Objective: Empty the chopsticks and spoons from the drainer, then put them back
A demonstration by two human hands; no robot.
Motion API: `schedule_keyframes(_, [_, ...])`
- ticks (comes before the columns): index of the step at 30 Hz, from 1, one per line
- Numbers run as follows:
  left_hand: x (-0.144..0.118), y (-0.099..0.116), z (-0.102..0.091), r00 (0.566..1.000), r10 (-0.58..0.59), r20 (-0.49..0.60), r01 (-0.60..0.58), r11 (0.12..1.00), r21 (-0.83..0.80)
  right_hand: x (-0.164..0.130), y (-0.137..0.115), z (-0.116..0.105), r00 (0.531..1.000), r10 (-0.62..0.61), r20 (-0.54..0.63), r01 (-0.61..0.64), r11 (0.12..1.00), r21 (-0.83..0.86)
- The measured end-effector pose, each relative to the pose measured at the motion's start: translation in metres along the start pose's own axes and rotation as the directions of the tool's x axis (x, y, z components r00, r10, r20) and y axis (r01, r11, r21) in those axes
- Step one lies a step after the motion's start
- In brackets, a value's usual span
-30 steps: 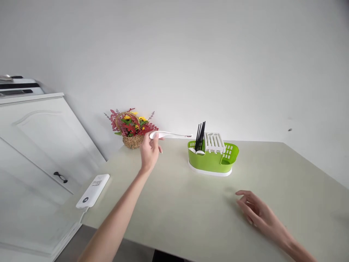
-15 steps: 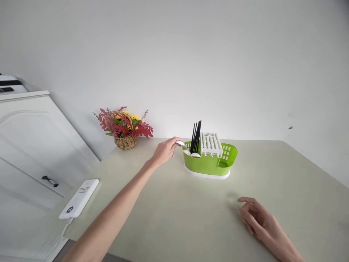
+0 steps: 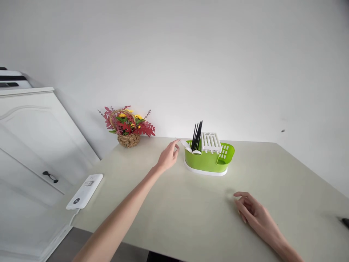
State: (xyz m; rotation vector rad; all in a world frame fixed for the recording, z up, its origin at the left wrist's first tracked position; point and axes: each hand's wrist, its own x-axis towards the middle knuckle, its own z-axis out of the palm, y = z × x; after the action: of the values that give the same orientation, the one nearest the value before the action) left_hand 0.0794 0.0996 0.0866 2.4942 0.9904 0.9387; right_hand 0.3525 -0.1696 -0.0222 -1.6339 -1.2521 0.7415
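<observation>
Head view: left hand [image 3: 168, 157] hangs just left of the green cutlery caddy [image 3: 208, 160], fingers loose and spread, gripping nothing. Fingertips sit near the white spoon [image 3: 187, 146], close but apparently not touching. The spoon stands bowl-up in the caddy's left compartment, leaning on the rim, beside the black chopsticks [image 3: 196, 136]; those stand upright because the compartment wall props them. A white slotted insert [image 3: 211, 142] takes the middle, and the right compartment looks bare.

Right hand [image 3: 255, 213] lies relaxed on the table [image 3: 174, 211], near edge, palm down, fingers half curled, empty, well apart from the caddy.

Flower basket [image 3: 128, 125] sits against the wall. White power bank [image 3: 84, 186] is at the left table edge, its cable hanging off.
</observation>
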Motion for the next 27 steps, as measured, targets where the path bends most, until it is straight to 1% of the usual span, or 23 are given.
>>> schedule_keyframes(3, [-0.038,-0.010,0.010,0.992,-0.119,-0.032,0.117,0.991,-0.072,-0.001,0.001,0.001,1.000,-0.019,0.001,0.019,0.998,-0.055])
schedule_keyframes(5, [-0.067,-0.017,0.018,0.982,-0.190,0.014,0.190,0.972,-0.136,-0.002,0.001,0.004,0.999,-0.036,-0.019,0.034,0.994,-0.108])
schedule_keyframes(6, [-0.081,-0.020,0.022,0.974,-0.225,0.034,0.227,0.959,-0.168,-0.002,-0.001,0.005,0.998,-0.049,-0.042,0.042,0.988,-0.149])
schedule_keyframes(8, [-0.104,-0.021,0.027,0.958,-0.285,0.033,0.285,0.930,-0.233,0.003,-0.006,0.010,0.986,-0.109,-0.125,0.071,0.959,-0.274])
schedule_keyframes(9, [-0.112,-0.021,0.028,0.952,-0.306,0.027,0.302,0.917,-0.259,0.008,-0.010,0.013,0.970,-0.171,-0.172,0.102,0.931,-0.350])
schedule_keyframes(11, [-0.122,-0.017,0.028,0.946,-0.323,0.029,0.318,0.903,-0.289,0.023,-0.021,0.020,0.912,-0.338,-0.233,0.184,0.843,-0.505])
schedule_keyframes(12, [-0.124,-0.015,0.028,0.946,-0.323,0.037,0.320,0.901,-0.294,0.033,-0.027,0.024,0.875,-0.422,-0.236,0.227,0.789,-0.570])
schedule_keyframes(13, [-0.125,-0.013,0.027,0.946,-0.320,0.047,0.319,0.901,-0.294,0.044,-0.033,0.029,0.847,-0.480,-0.229,0.250,0.739,-0.625])
schedule_keyframes(14, [-0.125,-0.012,0.026,0.947,-0.315,0.056,0.318,0.902,-0.293,0.055,-0.038,0.034,0.834,-0.504,-0.225,0.242,0.700,-0.672])
schedule_keyframes(15, [-0.125,-0.011,0.025,0.948,-0.313,0.060,0.316,0.901,-0.296,0.067,-0.043,0.040,0.839,-0.501,-0.212,0.221,0.671,-0.708])
schedule_keyframes(17, [-0.125,-0.010,0.024,0.948,-0.314,0.056,0.315,0.897,-0.310,0.086,-0.049,0.051,0.873,-0.444,-0.201,0.148,0.634,-0.759])
schedule_keyframes(19, [-0.126,-0.011,0.024,0.947,-0.318,0.055,0.318,0.890,-0.327,0.100,-0.050,0.058,0.906,-0.379,-0.189,0.085,0.601,-0.795])
schedule_keyframes(21, [-0.127,-0.011,0.024,0.944,-0.324,0.060,0.324,0.883,-0.340,0.108,-0.047,0.059,0.921,-0.347,-0.177,0.055,0.565,-0.823])
schedule_keyframes(24, [-0.127,-0.010,0.023,0.943,-0.327,0.065,0.329,0.878,-0.349,0.113,-0.038,0.050,0.923,-0.348,-0.165,0.048,0.531,-0.846])
schedule_keyframes(27, [-0.128,-0.008,0.022,0.943,-0.326,0.071,0.330,0.880,-0.341,0.118,-0.027,0.031,0.926,-0.340,-0.163,0.041,0.521,-0.853])
